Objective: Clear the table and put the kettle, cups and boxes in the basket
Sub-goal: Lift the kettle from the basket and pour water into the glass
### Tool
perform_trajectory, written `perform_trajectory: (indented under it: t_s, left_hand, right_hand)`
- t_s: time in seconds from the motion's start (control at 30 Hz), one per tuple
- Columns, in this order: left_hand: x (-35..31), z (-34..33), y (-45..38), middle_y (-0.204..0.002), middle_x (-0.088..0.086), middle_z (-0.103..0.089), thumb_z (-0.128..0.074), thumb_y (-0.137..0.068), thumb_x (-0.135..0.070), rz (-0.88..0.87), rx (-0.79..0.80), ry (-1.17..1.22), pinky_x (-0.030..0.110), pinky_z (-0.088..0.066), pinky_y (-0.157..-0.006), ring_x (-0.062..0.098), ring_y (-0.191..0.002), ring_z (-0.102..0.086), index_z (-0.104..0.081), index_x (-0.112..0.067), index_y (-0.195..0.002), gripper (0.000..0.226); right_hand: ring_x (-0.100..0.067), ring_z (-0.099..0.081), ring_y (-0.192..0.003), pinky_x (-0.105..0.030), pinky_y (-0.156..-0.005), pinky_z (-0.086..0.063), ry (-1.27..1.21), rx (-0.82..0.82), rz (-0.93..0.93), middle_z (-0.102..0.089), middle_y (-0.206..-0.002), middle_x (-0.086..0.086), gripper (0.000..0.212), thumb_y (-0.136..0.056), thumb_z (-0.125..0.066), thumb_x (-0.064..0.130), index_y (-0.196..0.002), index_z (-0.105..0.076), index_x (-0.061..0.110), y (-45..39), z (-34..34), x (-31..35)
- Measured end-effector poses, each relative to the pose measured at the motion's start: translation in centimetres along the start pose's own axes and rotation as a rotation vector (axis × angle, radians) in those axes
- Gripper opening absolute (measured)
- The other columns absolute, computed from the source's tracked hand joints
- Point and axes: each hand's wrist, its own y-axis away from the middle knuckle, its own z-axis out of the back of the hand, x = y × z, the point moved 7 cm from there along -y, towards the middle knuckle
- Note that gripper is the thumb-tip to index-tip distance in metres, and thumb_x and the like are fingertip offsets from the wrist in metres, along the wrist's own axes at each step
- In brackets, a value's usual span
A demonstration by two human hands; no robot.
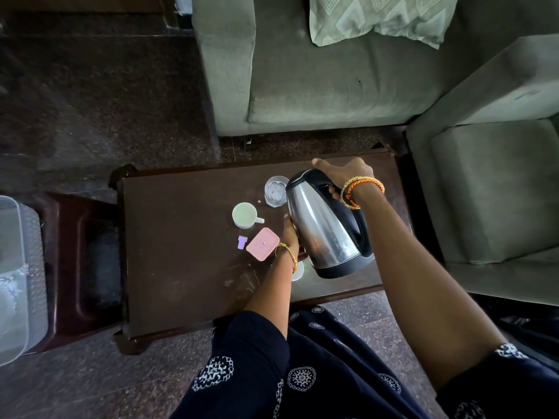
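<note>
My right fingers are wrapped around the black handle of the kettle, and my left hand lies flat against its steel side – so both hands carry it, tilted, just above the table. To do this step well, I think I should keep the lid end higher than now, hold the handle firmly and let the left palm only steady the body while I swing it to the basket, which stands far to the left of my fingers, on a low stool beside the table.

Just left of my left fingers I count one pink box, one small purple piece, one white cup and one glass – and something white is half hidden under the kettle; I cannot tell what it is.
</note>
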Motion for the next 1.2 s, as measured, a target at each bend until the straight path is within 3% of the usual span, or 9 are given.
perform_trajectory:
  t_s: [0.13, 0.4, 0.6, 0.67, 0.77, 0.93, 1.1, 1.13, 1.2]
  left_hand:
    - [0.1, -0.1, 0.0, -0.078, 0.004, -0.063, -0.017, -0.088, -0.069, 0.004, 0.003, -0.007, 0.024, -0.046, -0.056, 0.018, -0.073, -0.061, -0.056, -0.02, -0.091, 0.062]
    - [0.2, -0.1, -0.3, -0.076, 0.004, -0.065, -0.022, -0.086, -0.07, 0.005, -0.014, 0.019, 0.024, -0.047, -0.051, 0.019, -0.07, -0.063, -0.059, -0.02, -0.081, 0.063]
    - [-0.3, -0.6, -0.1, -0.083, 0.008, -0.065, -0.021, -0.089, -0.068, -0.006, 0.02, 0.076, 0.025, -0.052, -0.057, 0.02, -0.073, -0.063, -0.059, -0.015, -0.102, 0.066]
    - [-0.4, -0.7, -0.1, -0.087, 0.009, -0.066, -0.022, -0.088, -0.069, -0.002, 0.019, 0.085, 0.022, -0.051, -0.051, 0.02, -0.071, -0.063, -0.058, -0.016, -0.101, 0.066]
    - [-0.6, -0.4, -0.1, -0.095, 0.011, -0.065, -0.023, -0.087, -0.07, -0.004, -0.002, 0.071, 0.026, -0.05, -0.056, 0.022, -0.074, -0.063, -0.058, -0.015, -0.102, 0.067]
    - [-0.6, -0.1, -0.1, -0.078, 0.006, -0.066, -0.019, -0.086, -0.072, -0.007, -0.018, 0.03, 0.026, -0.051, -0.059, 0.022, -0.074, -0.064, -0.058, -0.021, -0.081, 0.065]
    - [-0.8, 0.0, 0.2, -0.063, 0.001, -0.071, -0.029, -0.085, -0.071, -0.028, -0.008, 0.081, 0.02, -0.05, -0.042, 0.015, -0.058, -0.068, -0.064, -0.018, -0.078, 0.064]
    - [-0.8, -0.1, 0.3, -0.067, 0.003, -0.072, -0.031, -0.085, -0.07, -0.031, 0.007, 0.087, 0.023, -0.052, -0.046, 0.017, -0.063, -0.069, -0.065, -0.015, -0.085, 0.064]
    - [-1.2, 0.0, 0.2, -0.091, 0.009, -0.071, -0.035, -0.086, -0.067, -0.065, 0.012, 0.067, 0.034, -0.057, -0.068, 0.024, -0.085, -0.067, -0.064, -0.012, -0.104, 0.065]
  right_hand:
    - [-0.007, -0.051, -0.025, -0.014, -0.032, -0.041, 0.003, -0.012, 0.003, -0.065, -0.052, -0.003, 0.056, -0.068, -0.069, 0.065, -0.064, -0.062, 0.009, -0.1, 0.2, -0.2]
    - [-0.007, -0.054, -0.027, -0.016, -0.031, -0.042, -0.017, -0.039, 0.005, -0.067, -0.055, -0.004, 0.055, -0.066, -0.072, 0.063, -0.068, -0.062, 0.008, -0.2, 0.3, -0.1]
    - [-0.008, -0.054, -0.028, -0.016, -0.034, -0.043, -0.073, -0.025, -0.007, -0.068, -0.061, -0.006, 0.052, -0.068, -0.075, 0.056, -0.077, -0.063, 0.006, -0.5, 0.2, 0.0]
    - [-0.008, -0.056, -0.029, -0.017, -0.036, -0.046, -0.08, -0.03, -0.007, -0.068, -0.063, -0.006, 0.051, -0.067, -0.075, 0.055, -0.078, -0.062, 0.006, -0.6, 0.3, 0.1]
    - [-0.009, -0.057, -0.03, -0.019, -0.037, -0.048, -0.097, -0.035, -0.004, -0.068, -0.061, -0.006, 0.05, -0.067, -0.075, 0.055, -0.076, -0.062, 0.007, -0.7, 0.3, 0.2]
    - [-0.01, -0.055, -0.029, -0.017, -0.035, -0.044, -0.132, -0.032, -0.017, -0.068, -0.061, -0.007, 0.05, -0.067, -0.075, 0.054, -0.076, -0.062, 0.006, -0.6, 0.3, -0.4]
    - [-0.011, -0.053, -0.027, -0.017, -0.035, -0.043, -0.198, -0.056, -0.065, -0.064, -0.042, -0.002, 0.052, -0.062, -0.071, 0.056, -0.069, -0.063, 0.005, 0.4, 0.7, -2.9]
    - [-0.012, -0.053, -0.027, -0.018, -0.035, -0.043, -0.203, -0.079, -0.077, -0.06, -0.036, 0.001, 0.054, -0.059, -0.067, 0.059, -0.064, -0.062, 0.006, 0.7, 0.8, -3.7]
    - [-0.016, -0.058, -0.033, -0.025, -0.04, -0.048, -0.204, -0.125, -0.103, -0.057, -0.033, 0.003, 0.059, -0.055, -0.06, 0.066, -0.058, -0.062, 0.007, 1.5, 0.9, -5.5]
